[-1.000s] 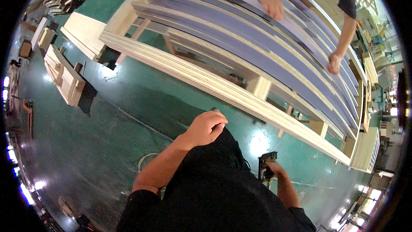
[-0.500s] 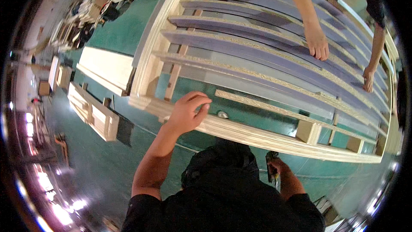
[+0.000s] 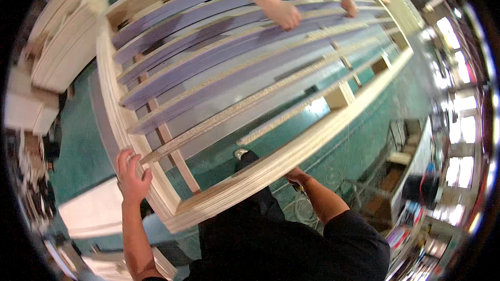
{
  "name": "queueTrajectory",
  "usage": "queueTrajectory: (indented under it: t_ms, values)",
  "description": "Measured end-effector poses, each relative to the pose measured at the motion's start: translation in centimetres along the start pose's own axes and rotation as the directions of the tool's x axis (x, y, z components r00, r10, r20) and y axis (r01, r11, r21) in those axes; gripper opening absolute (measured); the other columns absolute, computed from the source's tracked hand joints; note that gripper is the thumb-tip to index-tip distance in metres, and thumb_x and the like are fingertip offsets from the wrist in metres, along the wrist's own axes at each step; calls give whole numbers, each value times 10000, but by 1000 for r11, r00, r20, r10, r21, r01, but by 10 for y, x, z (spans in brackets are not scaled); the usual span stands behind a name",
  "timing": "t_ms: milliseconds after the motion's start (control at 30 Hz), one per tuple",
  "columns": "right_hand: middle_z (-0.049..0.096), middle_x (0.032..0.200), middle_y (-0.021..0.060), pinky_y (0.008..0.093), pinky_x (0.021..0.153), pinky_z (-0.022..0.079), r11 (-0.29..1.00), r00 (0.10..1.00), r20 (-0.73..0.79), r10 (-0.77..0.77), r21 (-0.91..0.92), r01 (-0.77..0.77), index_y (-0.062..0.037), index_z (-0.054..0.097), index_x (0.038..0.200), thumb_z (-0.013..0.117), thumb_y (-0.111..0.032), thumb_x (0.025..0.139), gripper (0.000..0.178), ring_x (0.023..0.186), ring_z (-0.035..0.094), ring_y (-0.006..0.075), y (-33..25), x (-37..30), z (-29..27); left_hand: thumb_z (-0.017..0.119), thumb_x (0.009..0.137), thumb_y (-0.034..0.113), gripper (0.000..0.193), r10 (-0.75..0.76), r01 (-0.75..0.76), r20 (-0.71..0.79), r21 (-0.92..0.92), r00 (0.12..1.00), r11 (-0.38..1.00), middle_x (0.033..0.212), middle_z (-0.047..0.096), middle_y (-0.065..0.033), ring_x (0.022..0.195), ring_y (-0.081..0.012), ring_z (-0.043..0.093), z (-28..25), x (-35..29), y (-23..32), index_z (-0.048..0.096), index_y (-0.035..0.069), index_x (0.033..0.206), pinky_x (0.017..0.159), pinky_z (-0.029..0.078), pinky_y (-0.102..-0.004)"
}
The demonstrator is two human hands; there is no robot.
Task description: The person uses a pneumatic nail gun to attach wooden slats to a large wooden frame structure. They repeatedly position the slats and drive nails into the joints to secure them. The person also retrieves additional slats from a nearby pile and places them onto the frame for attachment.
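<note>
Two hands carry the frame (image 3: 245,177): left hand (image 3: 133,174) curls around its near corner, right hand (image 3: 298,177) sits beneath its near rail, grip unseen, so that side could slip and drop.

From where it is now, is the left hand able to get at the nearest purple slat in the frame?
Probably yes. The left hand grips the wooden frame at its corner, and the nearest purple slat lies just inside that rail with nothing over it. The other person's hands are farther up.
</note>
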State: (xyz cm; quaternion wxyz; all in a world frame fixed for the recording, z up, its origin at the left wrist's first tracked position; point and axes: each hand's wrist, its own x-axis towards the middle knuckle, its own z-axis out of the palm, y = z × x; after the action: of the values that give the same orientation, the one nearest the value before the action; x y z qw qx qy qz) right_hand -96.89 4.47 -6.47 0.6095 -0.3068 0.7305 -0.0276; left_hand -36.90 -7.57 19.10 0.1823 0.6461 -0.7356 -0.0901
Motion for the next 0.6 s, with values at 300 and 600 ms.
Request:
queueTrajectory:
  t_ms: [300, 600]
  values:
    - [642, 676, 96, 440, 509, 467, 989, 984, -169, 55, -130, -78, -17, 712, 835, 824, -311, 817, 315, 527, 572, 241, 112, -138, 242, 786, 759, 168, 278, 83, -86, -35, -102, 996, 991, 1539, 413, -177, 1463, -433, 339, 4, 16, -7, 726, 65, 1010, 1174, 314, -619]
    - [582, 631, 105, 424, 486, 429, 909, 906, 110, 410, 35, -416, -25, 666, 751, 799, -233, 851, 266, 517, 561, 233, 145, -215, 407, 752, 837, 315, 252, 176, -176, -30, -18, 984, 984, 1518, 463, -125, 1496, -361, 335, -12, 14, -15, 748, 131, 1010, 1200, 219, -695]
